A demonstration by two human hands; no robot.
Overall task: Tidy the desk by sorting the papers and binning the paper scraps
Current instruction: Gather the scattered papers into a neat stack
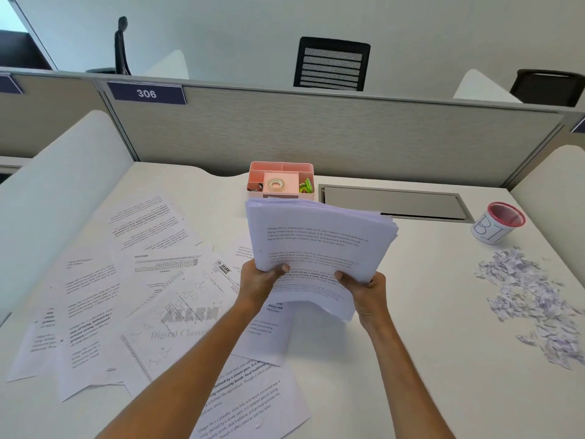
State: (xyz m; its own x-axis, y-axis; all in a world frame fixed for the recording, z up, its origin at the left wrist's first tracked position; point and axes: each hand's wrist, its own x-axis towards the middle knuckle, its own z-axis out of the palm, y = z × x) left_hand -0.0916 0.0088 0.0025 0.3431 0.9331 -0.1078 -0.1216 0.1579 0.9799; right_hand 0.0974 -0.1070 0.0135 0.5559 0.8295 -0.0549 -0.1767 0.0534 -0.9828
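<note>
Papers in a gathered stack (319, 245) were held upright above the middle of the desk (411, 343), the left hand (259, 282) and right hand (367, 293) each gripping a bottom corner, fingers curled behind and thumbs pressed on the front sheet. Sorting appeared to be under way; the next move likely called for squaring the stack and collecting the loose sheets (133, 299) spread toward the left edge. Paper scraps (531, 299) lay by the right edge, near the bin (498, 221) at the far right corner. A pink organiser (281, 180) stood against the grey partition (316, 134).
</note>
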